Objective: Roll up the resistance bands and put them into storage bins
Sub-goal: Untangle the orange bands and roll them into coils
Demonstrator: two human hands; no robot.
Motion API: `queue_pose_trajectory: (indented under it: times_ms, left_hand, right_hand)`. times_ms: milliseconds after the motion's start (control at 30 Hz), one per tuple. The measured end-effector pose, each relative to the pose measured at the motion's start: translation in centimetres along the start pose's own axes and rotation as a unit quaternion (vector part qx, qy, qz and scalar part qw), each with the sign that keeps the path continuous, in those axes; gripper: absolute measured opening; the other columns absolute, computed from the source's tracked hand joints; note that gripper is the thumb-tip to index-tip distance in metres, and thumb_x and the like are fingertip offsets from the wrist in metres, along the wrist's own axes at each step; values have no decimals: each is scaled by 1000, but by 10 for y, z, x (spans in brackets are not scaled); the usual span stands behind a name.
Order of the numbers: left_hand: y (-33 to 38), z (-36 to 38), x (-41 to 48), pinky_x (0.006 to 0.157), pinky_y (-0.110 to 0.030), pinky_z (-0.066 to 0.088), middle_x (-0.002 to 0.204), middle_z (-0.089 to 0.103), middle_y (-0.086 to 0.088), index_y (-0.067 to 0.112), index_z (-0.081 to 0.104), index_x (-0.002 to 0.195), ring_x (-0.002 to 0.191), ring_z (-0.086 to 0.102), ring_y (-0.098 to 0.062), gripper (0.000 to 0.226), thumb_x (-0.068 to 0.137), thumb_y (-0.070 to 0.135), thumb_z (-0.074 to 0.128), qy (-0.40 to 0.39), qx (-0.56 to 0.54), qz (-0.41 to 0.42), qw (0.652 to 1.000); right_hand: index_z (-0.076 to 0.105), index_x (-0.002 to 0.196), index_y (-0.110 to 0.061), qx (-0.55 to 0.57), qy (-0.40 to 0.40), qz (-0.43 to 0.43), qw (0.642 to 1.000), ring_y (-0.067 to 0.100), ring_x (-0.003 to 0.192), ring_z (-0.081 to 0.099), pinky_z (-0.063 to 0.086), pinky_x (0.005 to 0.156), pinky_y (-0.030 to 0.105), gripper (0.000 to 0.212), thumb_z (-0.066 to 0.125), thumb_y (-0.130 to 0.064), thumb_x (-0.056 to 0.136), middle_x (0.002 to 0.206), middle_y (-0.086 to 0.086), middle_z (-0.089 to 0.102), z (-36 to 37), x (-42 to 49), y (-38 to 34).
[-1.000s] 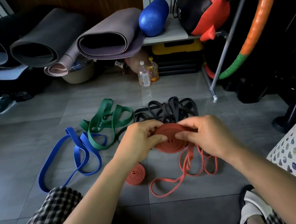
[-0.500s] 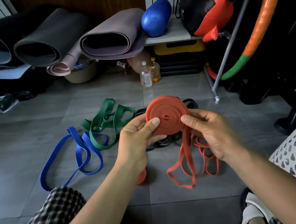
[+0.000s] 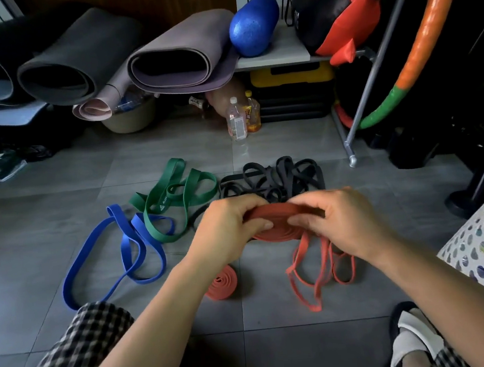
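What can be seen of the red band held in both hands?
The red band is a flat, matte, rubbery-looking strip, partly wound into a flat spiral coil. The coil lies nearly horizontal above the floor, gripped at its edges by the left hand and the right hand. Its unrolled tail hangs from the right side in thin loops that reach down to the tiles.

Left hand (image 3: 230,229) and right hand (image 3: 337,224) grip a half-rolled red band (image 3: 275,232) above the floor (image 3: 55,179).

The coil is pinched from both sides and tilted nearly flat, and its loose tail (image 3: 316,308) trails down onto the grey tiles. A small red roll (image 3: 221,284) lies beside the left forearm. Beyond the hands, a blue band (image 3: 124,243), a green band (image 3: 162,203) and a heap of black bands (image 3: 282,179) lie unrolled. A white perforated bin (image 3: 480,248) stands at the floor's right edge.
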State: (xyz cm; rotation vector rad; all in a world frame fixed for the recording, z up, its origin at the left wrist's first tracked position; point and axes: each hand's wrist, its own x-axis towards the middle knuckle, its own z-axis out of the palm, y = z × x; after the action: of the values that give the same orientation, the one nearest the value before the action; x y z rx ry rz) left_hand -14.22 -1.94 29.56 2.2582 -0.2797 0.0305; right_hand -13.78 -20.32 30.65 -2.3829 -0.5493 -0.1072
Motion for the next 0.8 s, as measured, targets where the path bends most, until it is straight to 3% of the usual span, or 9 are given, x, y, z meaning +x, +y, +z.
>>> queue_pose_trajectory:
  times_ms: [67, 200, 267, 367, 600, 667, 800]
  left_hand:
    - [1, -1, -1, 73, -34, 53, 77, 70, 1, 16, 72, 90, 72, 65, -14, 16, 75, 10, 73, 37, -18, 12, 999]
    - [9, -3, -5, 76, -31, 55, 80, 72, 2, 32, 67, 80, 76, 67, -17, 27, 75, 6, 72, 81, -121, -11, 989]
    - [11, -3, -4, 77, -28, 56, 78, 72, 6, 33, 66, 78, 77, 68, -16, 32, 75, 1, 71, 96, -177, -23, 979]
    - [15, -4, -3, 72, -16, 53, 68, 70, 15, 27, 65, 79, 69, 66, -2, 32, 75, -5, 68, 113, -257, -50, 958]
    - [19, 2, -3, 63, -23, 57, 72, 72, 7, 19, 66, 85, 67, 68, -10, 22, 78, -2, 64, 142, -364, -97, 915]
    - [20, 4, -5, 64, -29, 58, 74, 73, 4, 17, 66, 87, 69, 69, -14, 18, 80, 1, 63, 133, -406, -118, 897]
    - [22, 12, -10, 62, -28, 58, 80, 73, -4, 8, 65, 92, 74, 71, -20, 14, 78, 5, 61, 113, -525, -170, 826]
  right_hand:
    - [70, 99, -28, 112, -13, 40, 993, 10, 77, 68, 54, 77, 36, 24, 72, -25, 75, 85, -6, 73, -4, 2, 0]
    - [68, 88, -31, 257, -20, 82, 963, 7, 77, 68, 56, 78, 29, 23, 74, -22, 67, 84, -7, 73, -9, 5, 1]
    - [67, 86, -30, 294, -22, 94, 951, 7, 79, 68, 55, 76, 22, 26, 72, -28, 60, 84, -8, 73, -12, 7, 2]
    - [67, 83, -29, 328, -7, 108, 939, 1, 76, 68, 51, 72, 13, 22, 72, -23, 62, 78, -14, 73, -14, 8, 4]
    - [69, 80, -24, 420, 65, 149, 893, 3, 75, 68, 52, 68, 13, 18, 69, -24, 62, 76, -11, 73, -5, 8, 2]
    - [69, 79, -21, 446, 75, 153, 878, -1, 71, 67, 49, 64, 9, 14, 68, -19, 65, 72, -13, 72, -3, 10, 0]
    - [70, 77, -19, 526, 69, 181, 828, 5, 69, 67, 53, 66, 15, 15, 66, -20, 62, 72, -5, 73, 2, 10, -4]
